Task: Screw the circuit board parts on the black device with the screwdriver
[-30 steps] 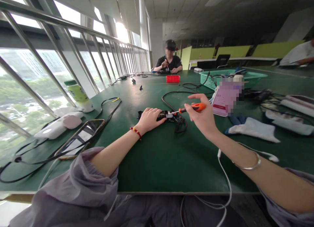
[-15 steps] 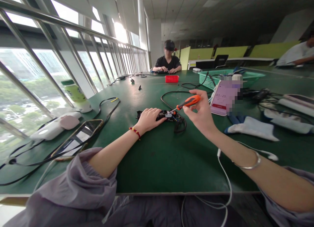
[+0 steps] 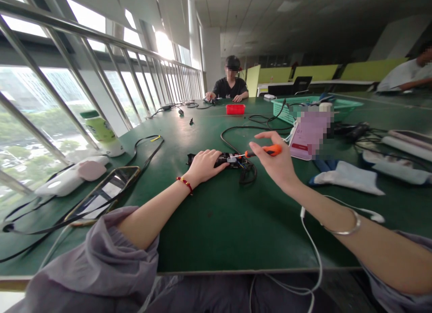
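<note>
My left hand (image 3: pixel 206 164) lies over a black device (image 3: pixel 223 160) and holds it against the green table, hiding much of its middle. At the device's right end, loose wires and a black cable show. A screwdriver (image 3: pixel 272 150) with an orange and black handle is in my right hand (image 3: pixel 278 162). Its thumb and index finger stand apart, while the handle runs behind the thumb into the hand. The screwdriver's shaft slopes only slightly, and its tip is at the right part of the device; whether it touches a screw is too small to tell.
To the right stand a pink-screened phone (image 3: pixel 308 135), a green basket (image 3: pixel 347 106) with cables, and white-and-blue cloth items (image 3: pixel 347 177). A red box (image 3: pixel 235 109) sits farther back. On the left are another phone (image 3: pixel 104 193), a bottle (image 3: pixel 103 135) and straps. A person (image 3: pixel 231 85) sits opposite.
My right hand has tilted the screwdriver's handle down, so it lies flatter, and my thumb has come off the handle. My left hand stays on the device. The person opposite has moved their hands apart.
</note>
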Demonstrator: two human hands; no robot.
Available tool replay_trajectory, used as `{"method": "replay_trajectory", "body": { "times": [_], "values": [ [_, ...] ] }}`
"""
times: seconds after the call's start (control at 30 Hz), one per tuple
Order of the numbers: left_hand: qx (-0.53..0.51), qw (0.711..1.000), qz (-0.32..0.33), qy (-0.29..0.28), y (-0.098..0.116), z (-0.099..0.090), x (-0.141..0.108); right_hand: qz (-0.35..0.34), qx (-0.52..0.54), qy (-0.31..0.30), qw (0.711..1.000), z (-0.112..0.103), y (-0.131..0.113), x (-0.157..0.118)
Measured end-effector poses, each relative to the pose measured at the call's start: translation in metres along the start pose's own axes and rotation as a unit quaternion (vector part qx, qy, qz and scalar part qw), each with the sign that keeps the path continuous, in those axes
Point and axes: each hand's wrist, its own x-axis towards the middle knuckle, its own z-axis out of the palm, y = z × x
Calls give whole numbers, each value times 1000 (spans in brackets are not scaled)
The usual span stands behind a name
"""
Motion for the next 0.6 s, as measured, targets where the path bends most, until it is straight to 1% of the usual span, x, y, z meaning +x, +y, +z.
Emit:
{"method": "replay_trajectory", "body": {
  "times": [0.03,0.1,0.17,0.2,0.37,0.4,0.5,0.6],
  "values": [
    [0,1000,0,0,-1,0,0,-5,-2,-6,1000,0,1,0],
    [-1,1000,1,-1,-1,1,0,-36,18,-11,999,1,3,1],
    [-2,1000,3,-1,-2,1,0,-65,41,-7,997,1,5,2],
    [-2,1000,4,-2,-2,1,0,-69,44,-5,997,1,5,2],
    [10,1000,0,-3,0,0,0,-8,13,-27,1000,1,2,1],
    [11,1000,0,-3,0,0,-1,-9,18,-27,999,1,1,0],
    [8,1000,2,-2,0,-1,-1,-44,40,-8,998,2,0,-1],
    [6,1000,0,1,0,0,-1,-46,19,1,999,2,1,-2]
  ]
}}
